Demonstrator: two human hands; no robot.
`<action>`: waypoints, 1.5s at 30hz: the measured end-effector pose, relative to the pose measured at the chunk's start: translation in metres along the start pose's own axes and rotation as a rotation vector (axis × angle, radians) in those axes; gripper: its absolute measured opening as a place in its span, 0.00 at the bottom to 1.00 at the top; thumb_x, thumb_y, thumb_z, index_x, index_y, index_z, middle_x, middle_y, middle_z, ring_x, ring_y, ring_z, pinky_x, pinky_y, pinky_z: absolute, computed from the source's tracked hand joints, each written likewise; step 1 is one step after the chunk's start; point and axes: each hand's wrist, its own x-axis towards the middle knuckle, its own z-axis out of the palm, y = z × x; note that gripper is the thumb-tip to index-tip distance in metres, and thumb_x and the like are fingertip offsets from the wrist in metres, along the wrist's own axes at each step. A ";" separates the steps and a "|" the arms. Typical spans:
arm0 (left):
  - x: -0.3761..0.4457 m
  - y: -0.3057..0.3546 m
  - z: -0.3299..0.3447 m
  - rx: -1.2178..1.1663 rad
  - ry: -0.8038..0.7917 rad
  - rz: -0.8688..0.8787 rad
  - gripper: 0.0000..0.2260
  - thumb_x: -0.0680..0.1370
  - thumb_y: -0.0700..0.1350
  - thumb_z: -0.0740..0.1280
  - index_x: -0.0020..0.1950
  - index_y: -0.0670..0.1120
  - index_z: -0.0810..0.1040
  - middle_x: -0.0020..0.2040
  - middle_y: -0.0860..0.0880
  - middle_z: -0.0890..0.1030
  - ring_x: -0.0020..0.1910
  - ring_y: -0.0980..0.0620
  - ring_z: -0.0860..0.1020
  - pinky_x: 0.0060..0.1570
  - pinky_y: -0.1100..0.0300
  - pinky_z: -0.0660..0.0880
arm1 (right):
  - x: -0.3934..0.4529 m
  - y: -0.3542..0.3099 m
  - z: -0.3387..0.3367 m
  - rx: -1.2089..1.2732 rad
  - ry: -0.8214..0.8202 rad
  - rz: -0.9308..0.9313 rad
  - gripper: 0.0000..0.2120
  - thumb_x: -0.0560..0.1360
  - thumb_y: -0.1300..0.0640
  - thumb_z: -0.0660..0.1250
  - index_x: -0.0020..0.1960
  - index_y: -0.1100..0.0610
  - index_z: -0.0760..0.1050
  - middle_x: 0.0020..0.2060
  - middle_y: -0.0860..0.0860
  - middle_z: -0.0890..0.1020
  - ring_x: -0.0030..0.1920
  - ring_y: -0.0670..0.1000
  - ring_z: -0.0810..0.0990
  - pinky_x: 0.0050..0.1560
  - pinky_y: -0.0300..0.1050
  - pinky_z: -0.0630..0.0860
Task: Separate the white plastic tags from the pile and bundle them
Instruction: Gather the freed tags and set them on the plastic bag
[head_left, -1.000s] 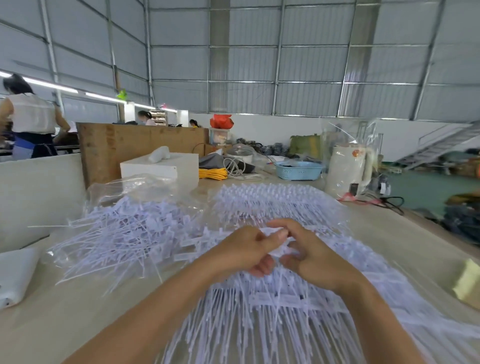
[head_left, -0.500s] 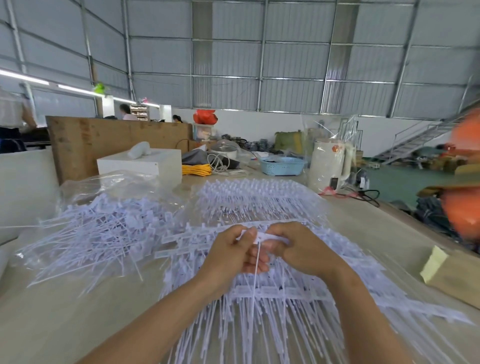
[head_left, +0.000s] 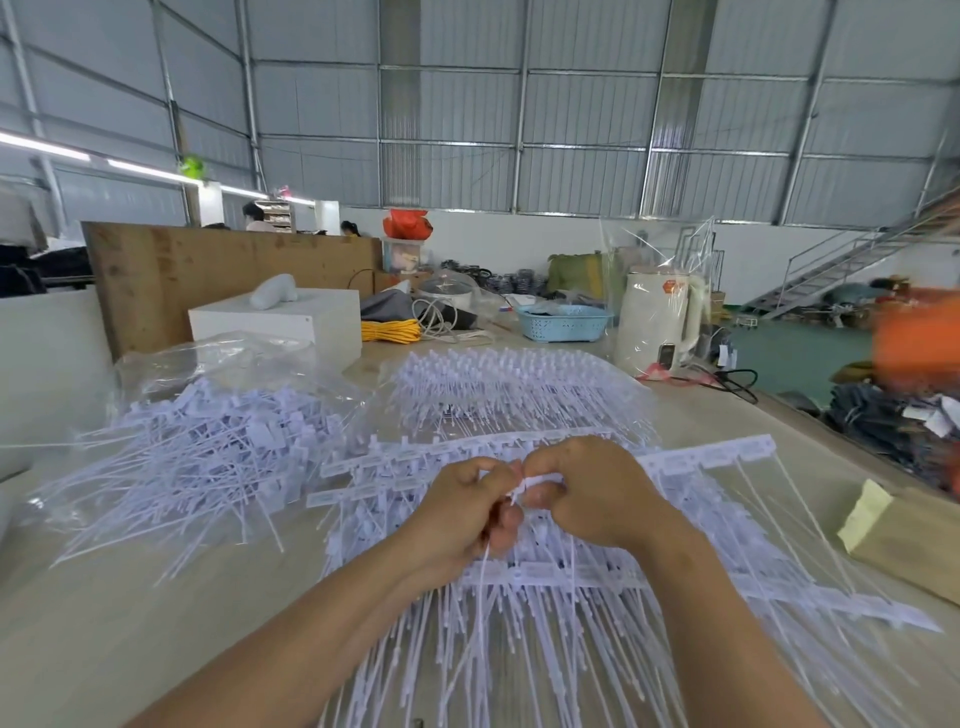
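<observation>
In the head view, your left hand (head_left: 462, 512) and right hand (head_left: 592, 493) meet above the middle of the table (head_left: 104, 623), fingertips nearly touching. Both sets of fingers are curled inward and pinch one white plastic tag (head_left: 537, 482): the right hand holds its flat head, and the left hand holds it just beside that, with the thin tail hanging down past the left palm. Directly beneath your hands lies the main pile of tags (head_left: 545, 597), still joined in strips, with the tails fanning toward you. A second stack of strips (head_left: 514, 384) lies just behind it. To your left, a loose heap of separated tags (head_left: 208, 457) rests on a clear plastic bag (head_left: 218, 358). Farther back on the table stand a white box (head_left: 291, 322), a blue basket (head_left: 563, 322) and a white kettle (head_left: 657, 317). A cardboard piece (head_left: 914, 540) lies at the right edge.
</observation>
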 end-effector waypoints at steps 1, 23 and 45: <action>0.001 0.001 0.000 -0.022 -0.008 -0.034 0.14 0.79 0.41 0.64 0.34 0.46 0.68 0.21 0.49 0.69 0.17 0.55 0.64 0.19 0.69 0.61 | 0.000 -0.002 0.000 -0.058 0.022 -0.006 0.06 0.75 0.53 0.66 0.49 0.48 0.81 0.45 0.48 0.84 0.49 0.51 0.79 0.56 0.46 0.71; 0.026 0.027 -0.060 -1.196 0.037 0.033 0.18 0.83 0.46 0.55 0.39 0.37 0.73 0.26 0.46 0.74 0.19 0.56 0.73 0.22 0.70 0.71 | 0.010 -0.083 -0.125 0.119 0.434 -0.280 0.09 0.76 0.55 0.66 0.44 0.60 0.79 0.33 0.52 0.79 0.32 0.43 0.76 0.37 0.40 0.72; 0.016 0.013 -0.047 -0.158 0.218 0.180 0.11 0.81 0.45 0.60 0.47 0.39 0.76 0.24 0.46 0.73 0.21 0.54 0.70 0.20 0.64 0.68 | 0.065 -0.031 0.014 0.146 -0.196 -0.063 0.12 0.76 0.49 0.67 0.56 0.55 0.75 0.49 0.51 0.72 0.52 0.50 0.74 0.52 0.43 0.70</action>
